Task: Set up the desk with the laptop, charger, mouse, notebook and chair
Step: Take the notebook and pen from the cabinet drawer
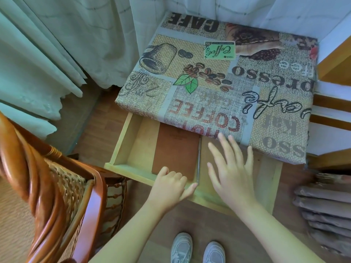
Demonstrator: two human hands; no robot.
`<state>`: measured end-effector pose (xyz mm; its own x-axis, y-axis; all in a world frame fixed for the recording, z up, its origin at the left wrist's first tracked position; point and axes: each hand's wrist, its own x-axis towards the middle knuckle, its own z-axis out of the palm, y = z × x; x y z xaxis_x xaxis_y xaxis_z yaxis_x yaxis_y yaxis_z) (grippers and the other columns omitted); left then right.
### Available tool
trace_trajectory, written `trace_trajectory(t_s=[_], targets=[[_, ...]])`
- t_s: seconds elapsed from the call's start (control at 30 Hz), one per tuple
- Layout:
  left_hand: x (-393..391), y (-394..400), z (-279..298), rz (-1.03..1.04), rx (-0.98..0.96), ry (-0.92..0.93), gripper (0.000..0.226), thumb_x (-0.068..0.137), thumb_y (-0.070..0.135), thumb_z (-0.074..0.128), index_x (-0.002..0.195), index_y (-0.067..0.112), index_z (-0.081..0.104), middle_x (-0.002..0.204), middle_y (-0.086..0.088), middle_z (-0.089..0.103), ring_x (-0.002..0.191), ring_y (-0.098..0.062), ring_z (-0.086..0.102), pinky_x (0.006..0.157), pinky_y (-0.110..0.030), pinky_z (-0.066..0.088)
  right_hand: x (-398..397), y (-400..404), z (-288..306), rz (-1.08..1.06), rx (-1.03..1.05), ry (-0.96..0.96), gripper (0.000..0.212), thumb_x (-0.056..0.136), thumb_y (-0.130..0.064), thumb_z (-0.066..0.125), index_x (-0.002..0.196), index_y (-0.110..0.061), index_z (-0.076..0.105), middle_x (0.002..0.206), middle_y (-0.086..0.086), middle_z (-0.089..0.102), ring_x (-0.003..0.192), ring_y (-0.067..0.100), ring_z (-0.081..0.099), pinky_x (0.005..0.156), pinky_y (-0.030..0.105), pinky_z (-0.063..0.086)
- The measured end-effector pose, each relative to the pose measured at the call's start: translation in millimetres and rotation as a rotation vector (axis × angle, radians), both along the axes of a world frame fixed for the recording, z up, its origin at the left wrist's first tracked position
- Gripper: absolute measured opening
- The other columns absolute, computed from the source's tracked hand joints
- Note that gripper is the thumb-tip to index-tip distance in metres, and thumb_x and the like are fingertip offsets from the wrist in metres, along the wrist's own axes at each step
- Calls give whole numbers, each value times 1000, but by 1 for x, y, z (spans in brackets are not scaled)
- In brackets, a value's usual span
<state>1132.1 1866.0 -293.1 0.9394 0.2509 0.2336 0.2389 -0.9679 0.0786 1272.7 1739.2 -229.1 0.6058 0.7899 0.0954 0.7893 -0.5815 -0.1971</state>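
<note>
**Notebook lies in the open drawer, just ahead of the left hand**

At far left stands the chair (57,186), wood and woven cane, turned aside from the desk (218,82) and not yet drawn up to it. The desk, covered with a coffee-print cloth, has nothing of the task on its top.

Below the desk's front edge the drawer (121,149) is pulled out toward the person. In its left half lies the brown notebook (176,152), flat on the drawer floor, its long axis running away from the person, its far end going under the desk's edge. A thin pen-like stick (198,160) lies along the notebook's right edge.

The left hand (171,186) rests on the drawer's front rail with fingers curled over it, right at the notebook's near end. The right hand (229,168) hovers over the drawer's right half, fingers spread and straight, holding nothing, just right of the stick.

By my reading the notebook is the next thing to fetch. The left hand is nearer, but occupied with the rail; the free right hand would need to reach leftward across the stick.
</note>
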Motion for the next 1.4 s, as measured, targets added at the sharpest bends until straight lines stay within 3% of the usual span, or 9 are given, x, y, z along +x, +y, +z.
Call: trace_trajectory(t_s=[0.1, 0.13, 0.2, 0.43, 0.57, 0.7, 0.87, 1.13, 1.4], targets=[[21, 19, 4, 192, -146, 193, 52, 82, 60, 48, 112, 19, 62, 114, -6, 64, 103, -23, 62, 87, -40, 33, -12, 5, -14, 23, 58, 35, 44, 83, -26, 56, 127, -19, 53, 142, 8, 46, 125, 28, 46, 101, 55, 34], [25, 27, 3, 279, -172, 322, 76, 77, 67, 50, 139, 24, 42, 145, -6, 43, 131, -24, 43, 100, -45, 30, -14, 9, -20, -16, 32, 91, 46, 82, -26, 58, 127, -19, 53, 139, 8, 47, 121, 29, 48, 97, 52, 38], [30, 42, 0, 402, -262, 479, 117, 65, 81, 54, 151, 29, -7, 161, -4, -3, 147, -24, 4, 111, -53, 18, -13, 22, -32, -126, -33, 235, 52, 80, -26, 63, 129, -17, 49, 136, 10, 47, 116, 32, 51, 89, 46, 44], [38, 59, -13, 524, -678, 485, 150, 46, 63, 84, 147, 30, -22, 158, -8, -22, 146, -26, -10, 112, -56, 25, -12, 60, -72, -503, 140, 872, 76, 73, -21, 74, 138, -19, 36, 128, 9, 45, 110, 28, 55, 94, 38, 45], [36, 62, -11, 466, -832, 430, 147, 45, 50, 91, 149, 37, -13, 156, -9, -25, 144, -28, -8, 113, -47, 21, -10, 71, -81, -604, 166, 947, 84, 67, -19, 79, 139, -18, 36, 122, 8, 51, 100, 26, 59, 87, 40, 50], [31, 71, -12, 460, -880, 359, 138, 47, 38, 92, 151, 38, 0, 158, -5, -10, 138, -27, 9, 110, -39, 22, -2, 73, -83, -663, 207, 1038, 75, 72, -11, 77, 137, -16, 39, 117, 6, 56, 90, 21, 59, 59, 28, 48], [34, 72, -15, 488, -1092, 145, 122, 52, 20, 93, 149, 31, 19, 144, 0, 11, 133, -13, 21, 103, -19, 24, 2, 72, -81, -740, 293, 1143, 58, 81, -6, 68, 134, -11, 44, 123, 6, 59, 102, 21, 60, 96, 40, 48], [33, 63, 0, 444, -1282, 65, 114, 62, 12, 88, 149, 36, 18, 139, 6, 25, 122, -4, 35, 99, -20, 31, -3, 59, -73, -742, 378, 1182, 57, 90, -16, 58, 143, -17, 35, 138, 3, 49, 119, 21, 53, 103, 39, 43], [11, 48, 25, 400, -1379, 21, 115, 62, 13, 90, 149, 36, 18, 141, 11, 26, 127, -5, 37, 100, -21, 34, -27, 31, -48, -573, 550, 1168, 48, 93, -11, 54, 138, -23, 43, 124, -10, 58, 107, 7, 57, 97, 21, 43]])
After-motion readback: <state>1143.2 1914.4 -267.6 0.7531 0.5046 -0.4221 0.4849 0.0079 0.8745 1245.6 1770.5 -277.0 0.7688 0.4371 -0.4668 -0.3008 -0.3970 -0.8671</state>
